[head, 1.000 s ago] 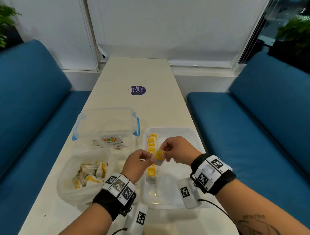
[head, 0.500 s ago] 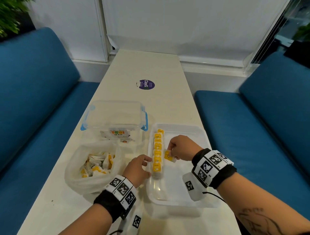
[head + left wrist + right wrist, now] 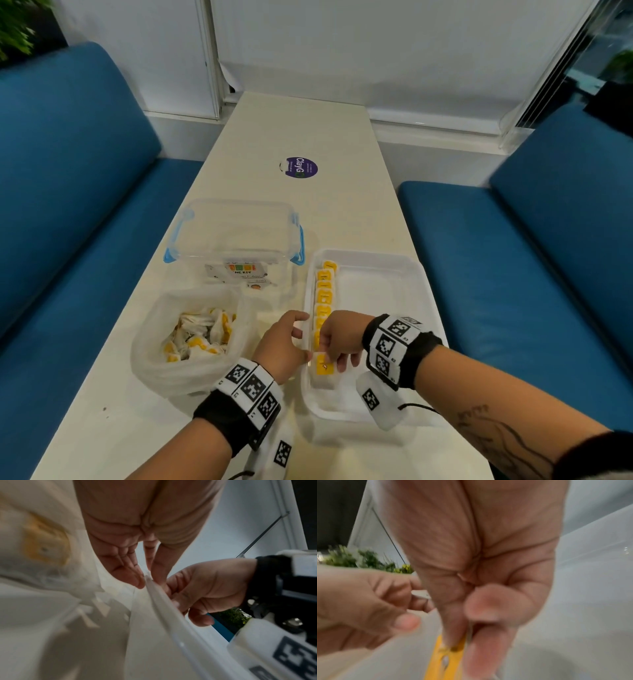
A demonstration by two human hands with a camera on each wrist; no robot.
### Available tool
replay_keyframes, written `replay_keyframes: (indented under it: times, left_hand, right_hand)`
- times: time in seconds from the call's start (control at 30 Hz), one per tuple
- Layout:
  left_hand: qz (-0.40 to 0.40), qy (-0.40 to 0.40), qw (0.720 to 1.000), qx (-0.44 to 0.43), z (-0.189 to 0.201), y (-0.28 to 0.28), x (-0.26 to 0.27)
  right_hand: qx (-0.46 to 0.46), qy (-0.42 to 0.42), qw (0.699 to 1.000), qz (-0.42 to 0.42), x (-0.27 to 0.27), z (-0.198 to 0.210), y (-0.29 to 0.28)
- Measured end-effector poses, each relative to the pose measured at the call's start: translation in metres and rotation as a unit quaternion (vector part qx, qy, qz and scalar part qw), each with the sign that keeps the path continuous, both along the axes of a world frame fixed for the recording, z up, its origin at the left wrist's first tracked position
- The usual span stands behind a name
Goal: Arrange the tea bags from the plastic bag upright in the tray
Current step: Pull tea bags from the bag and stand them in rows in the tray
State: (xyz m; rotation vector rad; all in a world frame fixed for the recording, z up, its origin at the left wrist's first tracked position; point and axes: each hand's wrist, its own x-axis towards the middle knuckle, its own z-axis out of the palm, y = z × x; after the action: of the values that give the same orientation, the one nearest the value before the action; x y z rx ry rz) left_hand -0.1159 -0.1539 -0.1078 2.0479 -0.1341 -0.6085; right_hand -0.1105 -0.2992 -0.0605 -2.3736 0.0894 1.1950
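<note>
A white tray (image 3: 416, 274) lies on the table, with several yellow tea bags (image 3: 324, 298) standing in a row along its left wall. My right hand (image 3: 330, 359) pinches one more yellow tea bag (image 3: 323, 369) at the near end of that row; the right wrist view shows the tea bag (image 3: 447, 655) between thumb and fingers (image 3: 481, 655). My left hand (image 3: 299, 329) is at the tray's left rim (image 3: 154, 592), with fingers outside and thumb inside, pinching it. The clear plastic bag (image 3: 154, 370) to the left holds several loose tea bags (image 3: 202, 337).
A clear lidded box with blue clips (image 3: 236, 240) stands behind the bag, close to the tray's far left corner. A purple sticker (image 3: 301, 167) lies further up the table. Blue sofas (image 3: 513, 274) flank both long table edges.
My right hand brought the tea bag down from above the tray to the near end of the row. My left hand let go of it and moved to the tray's left rim.
</note>
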Motion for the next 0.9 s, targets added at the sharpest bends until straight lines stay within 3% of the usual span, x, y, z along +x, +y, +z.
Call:
replay_keyframes:
  times: [0.13,0.37,0.7,0.83,0.9]
  left_hand:
    - [0.005,0.005,1.000,-0.005,0.000,0.000,-0.003]
    - [0.009,0.008,1.000,0.001,0.001,0.001,-0.004]
    - [-0.004,0.009,1.000,0.024,0.005,0.001,-0.006]
    - [-0.070,-0.007,0.995,0.068,0.030,0.008,-0.006]
    - [-0.061,-0.046,0.995,0.063,0.051,0.020,-0.003]
  right_hand:
    - [-0.089,-0.046,0.994,0.034,0.015,-0.001,0.003]
    - [-0.206,0.003,0.973,0.107,0.031,-0.018,0.004]
    - [-0.193,-0.001,0.977,0.094,0.032,-0.026,0.004]
    - [-0.149,-0.076,0.985,0.036,0.034,-0.003,-0.007]
    - [-0.131,-0.129,0.983,0.009,0.040,0.024,-0.011]
